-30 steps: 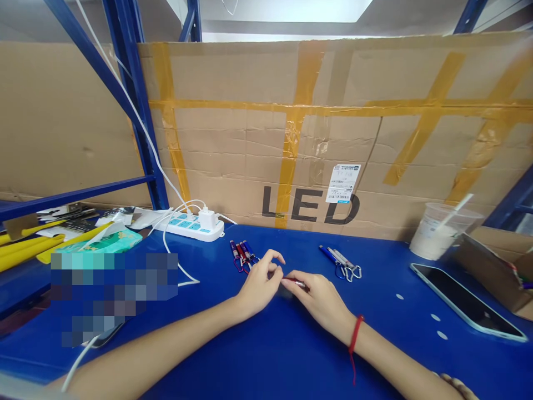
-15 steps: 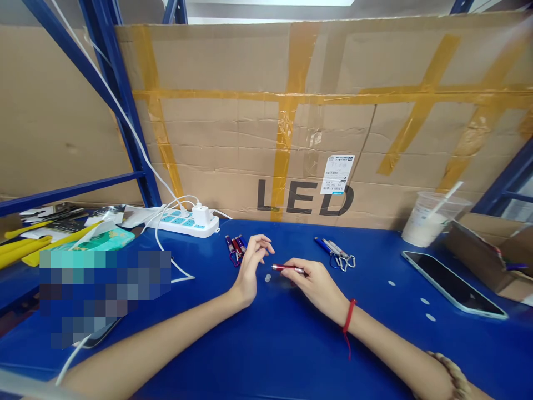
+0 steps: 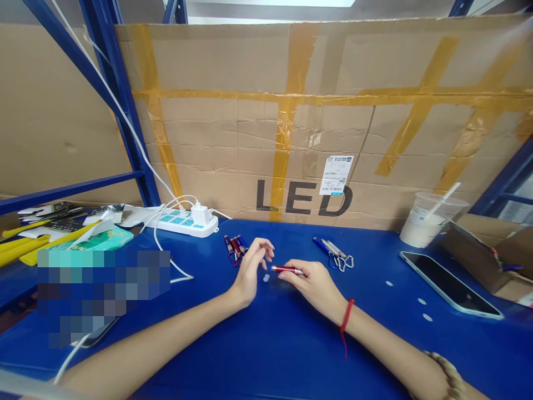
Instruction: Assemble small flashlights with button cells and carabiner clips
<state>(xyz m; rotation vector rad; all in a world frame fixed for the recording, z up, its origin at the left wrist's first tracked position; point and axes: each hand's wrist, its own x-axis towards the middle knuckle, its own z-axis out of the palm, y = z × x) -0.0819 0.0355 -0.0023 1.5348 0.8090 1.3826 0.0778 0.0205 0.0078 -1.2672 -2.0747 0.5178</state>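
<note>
Between the thumb and fingers of my right hand (image 3: 312, 280) is a slim red mini flashlight (image 3: 287, 270), held level, its tip pointing left. My left hand (image 3: 252, 269) is raised just left of that tip, fingers loosely curved and apart, with nothing in it. Two small clear discs (image 3: 266, 278) lie on the table below the gap between my hands. Behind my left hand, partly covered by it, is a group of red and blue mini flashlights (image 3: 235, 247) with carabiner clips. Beyond my right hand lie blue and silver mini flashlights (image 3: 333, 250), also with clips.
A phone (image 3: 452, 286), a drink cup with a straw (image 3: 425, 222) and an open cardboard box (image 3: 487, 261) stand at the right. Several pale discs (image 3: 422, 301) lie near the phone. A white power strip (image 3: 183, 222) with cables sits at the back left, before a cardboard wall (image 3: 233, 150).
My left hand's fingers have shifted slightly down and to the right, nearer the flashlight's tip. The right hand keeps its hold on the flashlight. The view has shifted slightly.
</note>
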